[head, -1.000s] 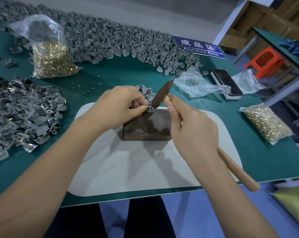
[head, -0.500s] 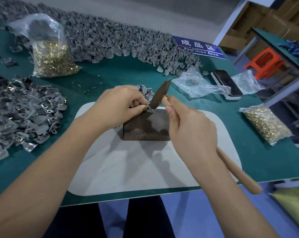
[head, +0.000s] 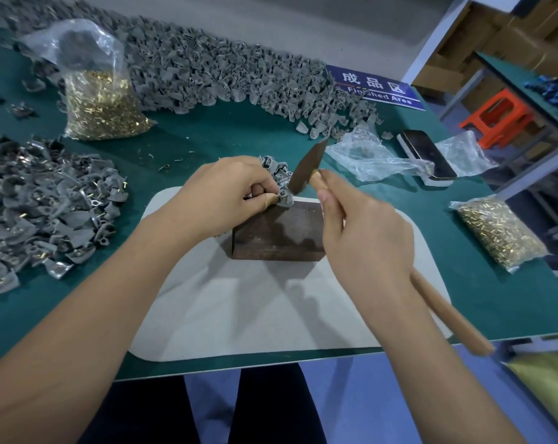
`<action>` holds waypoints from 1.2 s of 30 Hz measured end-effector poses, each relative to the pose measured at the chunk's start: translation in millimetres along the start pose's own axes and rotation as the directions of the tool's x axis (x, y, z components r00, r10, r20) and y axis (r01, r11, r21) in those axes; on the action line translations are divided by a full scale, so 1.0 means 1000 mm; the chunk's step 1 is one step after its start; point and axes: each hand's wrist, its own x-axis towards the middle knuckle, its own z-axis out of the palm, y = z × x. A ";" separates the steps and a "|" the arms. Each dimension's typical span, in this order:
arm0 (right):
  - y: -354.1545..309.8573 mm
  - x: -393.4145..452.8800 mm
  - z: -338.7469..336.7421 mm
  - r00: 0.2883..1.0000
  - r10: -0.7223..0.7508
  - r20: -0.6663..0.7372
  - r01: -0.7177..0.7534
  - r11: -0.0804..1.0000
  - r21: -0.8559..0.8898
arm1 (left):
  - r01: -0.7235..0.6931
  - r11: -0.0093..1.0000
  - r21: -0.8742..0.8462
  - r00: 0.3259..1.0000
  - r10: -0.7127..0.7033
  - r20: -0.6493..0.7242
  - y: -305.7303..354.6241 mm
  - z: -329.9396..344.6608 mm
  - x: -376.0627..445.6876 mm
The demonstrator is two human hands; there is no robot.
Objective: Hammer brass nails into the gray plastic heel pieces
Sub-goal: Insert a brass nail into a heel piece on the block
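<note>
Left hand pinches a gray heel piece in a clenched grip at the 12 o'clock edge of the dark block on the bench. Right hand grasps the hammer, its head just above the piece. Bag of nails at 10 o'clock.

One head-worn wide-angle camera looks forward and down, close over the green worktable.

Bare forearms, no sleeves. No rings or watch on left hand or right hand. Dark trousers below.
</note>
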 end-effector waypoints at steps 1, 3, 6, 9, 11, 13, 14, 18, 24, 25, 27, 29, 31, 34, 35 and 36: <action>-0.001 0.000 -0.001 0.999 0.015 -0.050 -0.013 0.999 0.036 | 0.000 1.000 -0.002 1.000 0.000 -0.003 0.000 0.000 0.000; -0.003 -0.002 -0.002 0.998 0.011 -0.055 -0.007 0.997 0.070 | -0.004 1.000 -0.003 1.000 0.004 -0.006 -0.001 0.000 0.000; 0.000 0.000 -0.001 1.000 -0.007 0.026 0.007 1.000 0.009 | -0.011 1.000 -0.001 1.000 0.011 -0.012 0.000 0.000 0.000; -0.001 -0.002 -0.001 0.994 0.035 -0.102 -0.025 0.995 0.100 | -0.006 1.000 0.000 1.000 0.006 -0.016 0.000 0.000 0.000; -0.002 -0.005 0.001 0.999 0.014 -0.028 -0.012 0.996 0.085 | -0.008 1.000 0.004 1.000 0.009 -0.019 0.000 0.000 0.000; 0.000 -0.004 0.002 1.000 -0.001 0.007 0.001 0.999 0.042 | -0.017 1.000 0.007 1.000 0.017 -0.021 0.001 0.000 0.000; 0.001 -0.004 0.002 1.000 0.011 -0.021 -0.010 0.999 0.042 | -0.018 1.000 0.007 1.000 0.018 -0.020 0.001 0.000 0.000; -0.003 -0.005 0.003 0.999 0.017 -0.036 -0.014 0.996 0.085 | -0.010 1.000 0.009 1.000 0.010 -0.020 0.001 0.000 -0.001; -0.003 -0.005 0.001 0.991 0.056 -0.124 -0.035 0.985 0.170 | -0.005 1.000 0.018 1.000 0.006 -0.018 0.001 0.000 0.000; -0.003 -0.005 0.002 0.997 0.030 -0.070 -0.020 0.990 0.137 | -0.007 1.000 0.017 1.000 0.007 -0.022 0.001 0.000 0.000; 0.000 -0.004 0.002 1.000 0.001 -0.003 -0.001 0.998 0.064 | -0.011 1.000 0.020 1.000 0.011 -0.026 0.002 0.000 0.000; 0.001 -0.002 0.001 0.995 0.036 -0.089 -0.028 0.995 0.096 | -0.006 1.000 0.022 1.000 0.006 -0.021 0.003 0.000 0.000; -0.001 -0.004 0.002 0.990 0.054 -0.129 -0.035 0.989 0.144 | -0.003 1.000 0.028 1.000 0.003 -0.018 0.003 0.000 0.000; 0.001 0.000 0.002 1.000 0.010 0.020 -0.011 0.998 0.060 | -0.018 1.000 0.025 1.000 0.018 -0.024 0.002 0.000 -0.001; 0.004 0.002 0.000 0.999 0.029 0.023 -0.031 0.998 0.056 | -0.024 0.999 0.028 0.999 0.024 -0.021 0.002 0.001 -0.001; 0.007 0.005 -0.002 0.998 0.056 -0.001 -0.056 0.996 0.069 | -0.026 0.999 0.040 0.999 0.027 -0.023 0.001 0.002 0.000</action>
